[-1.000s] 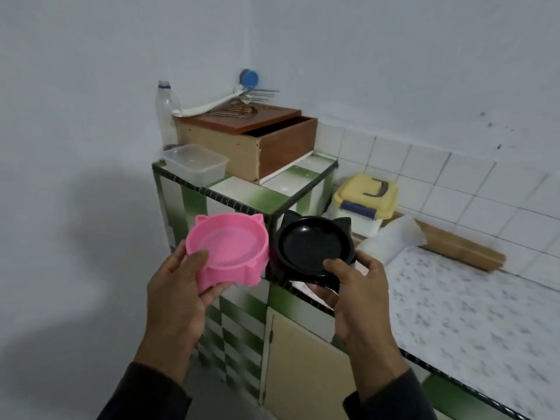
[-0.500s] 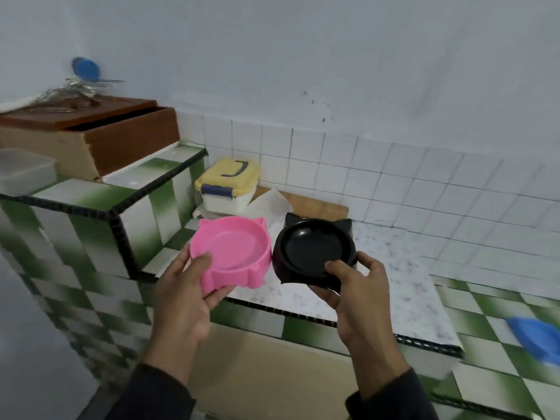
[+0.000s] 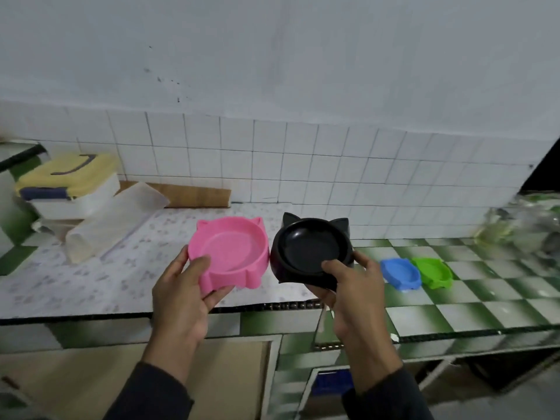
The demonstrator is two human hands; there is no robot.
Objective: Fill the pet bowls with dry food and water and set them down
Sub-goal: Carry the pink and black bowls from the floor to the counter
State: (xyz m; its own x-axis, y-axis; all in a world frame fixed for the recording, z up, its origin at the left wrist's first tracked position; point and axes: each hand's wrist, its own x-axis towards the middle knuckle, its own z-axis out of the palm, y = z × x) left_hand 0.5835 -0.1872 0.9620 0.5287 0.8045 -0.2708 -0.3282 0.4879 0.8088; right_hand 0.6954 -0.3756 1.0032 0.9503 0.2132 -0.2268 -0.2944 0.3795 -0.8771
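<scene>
Your left hand [image 3: 181,298] grips the pink bowl [image 3: 230,253], your right hand [image 3: 351,286] the black bowl [image 3: 312,247], both level over the counter [image 3: 91,286], probably for filling.

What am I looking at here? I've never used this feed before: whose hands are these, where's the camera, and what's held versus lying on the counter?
There is no machine: these are a person's two bare hands, filmed by one wide-angle camera worn on the head, looking forward and down. The left hand grips a pink bowl with cat ears, thumb on its rim. The right hand grips a black bowl of the same shape. Both bowls look empty and are held above the counter, not resting on it. On the green checked tiles to the right sit a blue bowl and a green bowl, side by side. At the far left stands a white box with a yellow lid.
</scene>
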